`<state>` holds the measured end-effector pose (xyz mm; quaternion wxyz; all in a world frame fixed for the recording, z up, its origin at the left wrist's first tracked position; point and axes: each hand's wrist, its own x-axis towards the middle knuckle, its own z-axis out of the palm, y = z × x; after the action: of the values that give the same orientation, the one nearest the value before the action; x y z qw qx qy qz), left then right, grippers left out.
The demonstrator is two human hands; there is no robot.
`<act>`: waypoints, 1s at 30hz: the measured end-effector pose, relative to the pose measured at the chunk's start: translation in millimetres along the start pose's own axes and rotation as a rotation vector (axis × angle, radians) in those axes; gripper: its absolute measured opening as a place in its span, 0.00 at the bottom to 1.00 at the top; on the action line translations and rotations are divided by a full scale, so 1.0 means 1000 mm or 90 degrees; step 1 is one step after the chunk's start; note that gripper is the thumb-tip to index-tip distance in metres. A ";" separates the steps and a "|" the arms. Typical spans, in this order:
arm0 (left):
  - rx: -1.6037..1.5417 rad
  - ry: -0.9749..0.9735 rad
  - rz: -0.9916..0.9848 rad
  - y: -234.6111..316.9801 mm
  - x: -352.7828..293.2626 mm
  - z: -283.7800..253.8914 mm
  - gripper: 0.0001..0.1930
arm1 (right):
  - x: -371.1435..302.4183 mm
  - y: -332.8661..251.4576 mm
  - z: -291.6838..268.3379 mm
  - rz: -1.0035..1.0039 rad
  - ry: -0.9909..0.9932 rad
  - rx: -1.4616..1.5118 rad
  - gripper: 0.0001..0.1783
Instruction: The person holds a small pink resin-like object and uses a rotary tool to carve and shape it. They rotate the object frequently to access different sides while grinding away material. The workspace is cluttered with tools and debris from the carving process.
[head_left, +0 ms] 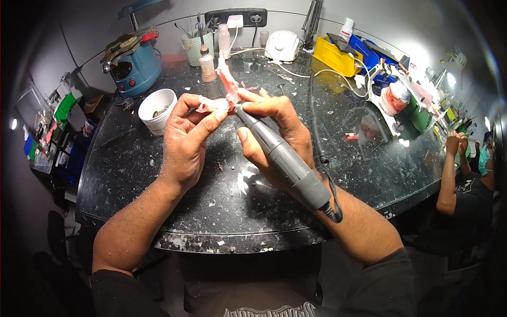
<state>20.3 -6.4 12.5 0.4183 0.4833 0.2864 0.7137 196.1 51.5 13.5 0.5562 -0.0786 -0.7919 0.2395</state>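
Note:
Above the middle of the bench, my left hand (184,140) pinches a thin, irregular pink denture base (228,83) between thumb and fingers. My right hand (288,129) is wrapped round a dark grey rotary handpiece (285,161), held slanting like a pen. Its narrow tip reaches the lower part of the pink piece, close to my left fingertips. Whether the tip touches the piece is hidden by the fingers. A black cord runs from the back end of the handpiece beside my right forearm.
A white tub (154,126) stands left of my left hand, with a blue machine (138,68) behind. A bottle (208,68) and a tool cup (194,50) stand at the back. A yellow bin (332,55) and pink-and-white dental model (393,100) are right. A person (467,185) sits far right.

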 end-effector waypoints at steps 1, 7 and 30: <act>0.020 0.008 0.003 0.002 -0.001 0.003 0.11 | 0.000 -0.001 0.001 0.021 0.026 0.023 0.20; 0.063 -0.027 0.051 -0.004 -0.003 -0.004 0.10 | -0.002 -0.003 0.006 0.018 0.013 0.012 0.19; 0.125 -0.034 0.014 0.007 -0.003 0.009 0.14 | 0.007 0.001 -0.004 0.177 0.140 0.278 0.18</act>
<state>27.1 -12.4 20.3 0.3687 0.5438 0.3386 0.6736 196.9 56.6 19.8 0.6046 -0.0900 -0.6379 0.4684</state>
